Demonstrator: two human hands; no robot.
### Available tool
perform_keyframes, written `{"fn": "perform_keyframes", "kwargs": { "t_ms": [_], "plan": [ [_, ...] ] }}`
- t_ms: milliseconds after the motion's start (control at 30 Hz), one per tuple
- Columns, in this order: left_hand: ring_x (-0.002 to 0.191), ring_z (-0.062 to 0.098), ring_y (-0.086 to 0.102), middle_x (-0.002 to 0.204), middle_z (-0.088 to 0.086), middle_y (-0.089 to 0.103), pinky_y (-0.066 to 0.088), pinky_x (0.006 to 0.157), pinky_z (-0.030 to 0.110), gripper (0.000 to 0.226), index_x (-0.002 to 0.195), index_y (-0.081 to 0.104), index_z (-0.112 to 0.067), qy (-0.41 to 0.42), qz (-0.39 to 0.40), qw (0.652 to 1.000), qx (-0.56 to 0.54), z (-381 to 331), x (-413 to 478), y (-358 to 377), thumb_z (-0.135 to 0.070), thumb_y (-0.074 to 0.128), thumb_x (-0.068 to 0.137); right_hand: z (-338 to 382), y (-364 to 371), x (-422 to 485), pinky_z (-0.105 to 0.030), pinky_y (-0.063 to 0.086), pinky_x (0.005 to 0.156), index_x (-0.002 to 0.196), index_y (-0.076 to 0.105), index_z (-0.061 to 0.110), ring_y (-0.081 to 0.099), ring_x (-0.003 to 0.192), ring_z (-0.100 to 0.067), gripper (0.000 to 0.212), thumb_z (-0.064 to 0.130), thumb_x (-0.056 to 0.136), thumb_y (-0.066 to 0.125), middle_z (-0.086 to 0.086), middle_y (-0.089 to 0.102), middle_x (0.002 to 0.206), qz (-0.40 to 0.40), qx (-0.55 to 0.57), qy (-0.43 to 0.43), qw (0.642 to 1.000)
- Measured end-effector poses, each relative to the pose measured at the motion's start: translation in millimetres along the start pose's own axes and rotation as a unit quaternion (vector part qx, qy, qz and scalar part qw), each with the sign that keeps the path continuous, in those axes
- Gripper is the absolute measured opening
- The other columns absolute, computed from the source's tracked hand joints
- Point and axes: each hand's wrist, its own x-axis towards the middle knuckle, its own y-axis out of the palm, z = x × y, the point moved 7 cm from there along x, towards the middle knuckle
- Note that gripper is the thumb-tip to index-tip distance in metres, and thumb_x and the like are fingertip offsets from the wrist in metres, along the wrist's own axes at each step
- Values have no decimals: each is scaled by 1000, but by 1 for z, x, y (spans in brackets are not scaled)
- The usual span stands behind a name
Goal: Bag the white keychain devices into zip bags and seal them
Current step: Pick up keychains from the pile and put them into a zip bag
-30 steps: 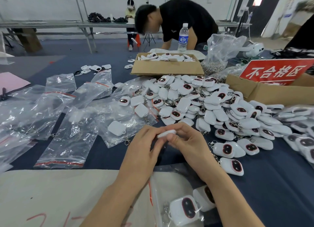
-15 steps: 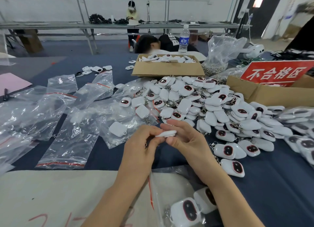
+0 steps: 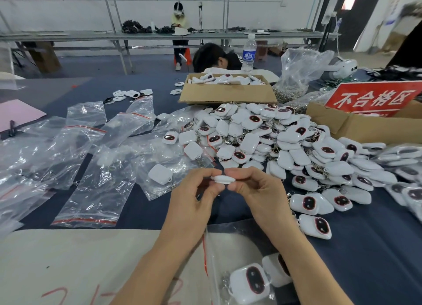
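Between the left hand (image 3: 194, 197) and right hand (image 3: 255, 188), both pinching its ends, a small device (image 3: 222, 179) is hovering above the worktop (image 3: 365, 247), seeming light, rigid, smooth, best gripped by edges.

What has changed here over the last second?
The person across the table has ducked low behind the cardboard box. Your left hand and right hand still pinch the same white keychain device between them, palms parted slightly. The loose pile, the zip bags and the water bottle stayed put.
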Motion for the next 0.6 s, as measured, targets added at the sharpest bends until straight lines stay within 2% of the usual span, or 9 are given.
{"fn": "perform_keyframes", "kwargs": {
  "t_ms": [133, 233, 300, 400, 500, 600],
  "plan": [
    [105, 4, 67, 109, -15, 72, 49, 88, 14, 19, 115, 64, -30, -4, 53, 998, -37, -2, -4, 7, -19, 62, 100, 3, 5, -2, -16, 53, 85, 91, 78, 23, 73, 98, -11, 21, 4, 83, 76, 4, 78, 100, 29, 9, -17, 999],
    [105, 10, 68, 107, -6, 73, 50, 92, 20, 13, 111, 65, -24, -25, 58, 992, -108, -3, -3, 6, -26, 59, 100, 13, 12, -5, -16, 52, 87, 99, 78, 32, 71, 100, -10, 33, 2, 84, 75, 8, 75, 106, 48, -52, -77, 995],
    [107, 21, 70, 109, 5, 75, 53, 95, 29, 18, 111, 64, -14, -72, 49, 977, -193, 3, 0, 5, -26, 55, 102, 14, 15, -5, -18, 53, 87, 102, 75, 43, 70, 98, -11, 46, 1, 84, 75, 10, 73, 107, 47, -78, -83, 992],
    [98, 27, 71, 105, 16, 75, 57, 88, 30, 17, 106, 58, -9, -130, 52, 940, -312, 9, 1, 9, -19, 45, 104, 8, 6, -2, -20, 54, 82, 97, 72, 48, 71, 87, -10, 42, 7, 88, 72, 11, 75, 92, -6, -92, -47, 995],
    [101, 25, 71, 108, 11, 74, 56, 91, 30, 16, 102, 62, -21, -108, 55, 955, -269, 10, -1, 13, -30, 49, 101, 13, 4, -4, -9, 49, 73, 91, 74, 44, 70, 81, -1, 41, 3, 89, 69, 16, 76, 85, -5, -109, -65, 992],
    [104, 19, 71, 107, -1, 73, 54, 96, 28, 13, 103, 64, -32, -61, 48, 982, -173, 9, -3, 12, -37, 53, 99, 20, 4, -7, -9, 48, 75, 88, 72, 48, 69, 87, -4, 43, 5, 87, 73, 19, 74, 88, -22, -156, -107, 982]
  ]
}}
